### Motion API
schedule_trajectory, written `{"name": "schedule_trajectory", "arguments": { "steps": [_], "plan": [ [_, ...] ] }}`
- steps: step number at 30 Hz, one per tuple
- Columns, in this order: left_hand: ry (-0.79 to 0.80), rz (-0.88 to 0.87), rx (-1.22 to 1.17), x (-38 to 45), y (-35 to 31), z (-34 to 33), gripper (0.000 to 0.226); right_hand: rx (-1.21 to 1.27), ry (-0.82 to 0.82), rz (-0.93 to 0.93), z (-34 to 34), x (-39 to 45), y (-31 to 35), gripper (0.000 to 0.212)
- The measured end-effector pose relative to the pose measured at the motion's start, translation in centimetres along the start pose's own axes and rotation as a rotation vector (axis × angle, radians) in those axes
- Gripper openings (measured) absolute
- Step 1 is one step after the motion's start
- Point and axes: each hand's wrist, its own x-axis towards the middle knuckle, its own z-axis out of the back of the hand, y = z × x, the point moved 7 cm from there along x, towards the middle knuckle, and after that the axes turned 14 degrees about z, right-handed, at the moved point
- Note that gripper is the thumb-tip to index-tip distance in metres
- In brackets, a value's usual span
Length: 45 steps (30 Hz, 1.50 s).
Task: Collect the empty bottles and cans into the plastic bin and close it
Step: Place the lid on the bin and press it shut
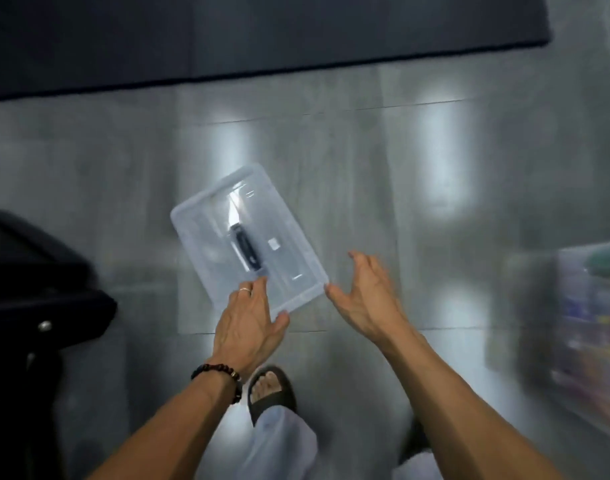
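Nothing readable is showing up here. The clear plastic lid (249, 233) is carrying a small white sticker (273, 243) toward its right edge, but any print on it is blurring out completely.

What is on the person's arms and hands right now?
Both forearms are bare, with no sleeves. The left hand has a thin pale ring on one finger and a dark beaded bracelet at the wrist. The right hand shows nothing worn.

Bare floor (435, 209) around lid (206, 237)
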Motion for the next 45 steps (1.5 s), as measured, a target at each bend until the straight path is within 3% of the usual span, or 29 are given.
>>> {"name": "schedule_trajectory", "arguments": {
  "steps": [5,11,14,16,19,22,29,33,39,45],
  "plan": [
    [-0.013,0.240,-0.169,10.0,10.9,-2.0,0.074,-0.096,0.110,0.084,-9.6,10.6,2.9,0.070],
    [0.006,0.401,-0.374,19.8,17.0,-8.9,0.088,-0.240,0.163,0.100,-18.3,21.0,0.5,0.069],
    [-0.017,0.485,-0.469,22.4,18.7,-11.4,0.101,-0.371,0.074,0.167,-19.7,24.2,-0.2,0.065],
    [-0.041,0.542,-0.502,23.2,19.2,-12.2,0.110,-0.385,-0.019,0.171,-19.6,25.5,-0.9,0.074],
    [-0.067,0.579,-0.518,23.8,19.2,-12.6,0.115,-0.330,-0.021,0.103,-20.0,26.6,-2.3,0.093],
    [-0.063,0.568,-0.532,23.8,18.7,-12.4,0.117,-0.315,-0.032,0.067,-19.6,26.5,-3.2,0.090],
    [-0.101,0.452,-0.476,21.5,13.1,-8.2,0.115,-0.277,-0.163,0.024,-13.1,22.3,-3.8,0.094],
    [-0.057,0.308,-0.408,18.6,6.2,-5.4,0.115,-0.231,-0.294,-0.070,-5.3,17.2,-5.5,0.096],
    [0.017,0.068,-0.297,10.3,-6.5,-2.7,0.114,-0.163,-0.476,-0.257,5.9,5.1,-10.6,0.096],
    [0.137,-0.148,-0.173,-1.4,-19.2,-4.7,0.109,-0.093,-0.629,-0.488,15.5,-11.4,-17.6,0.093]
  ]
}}
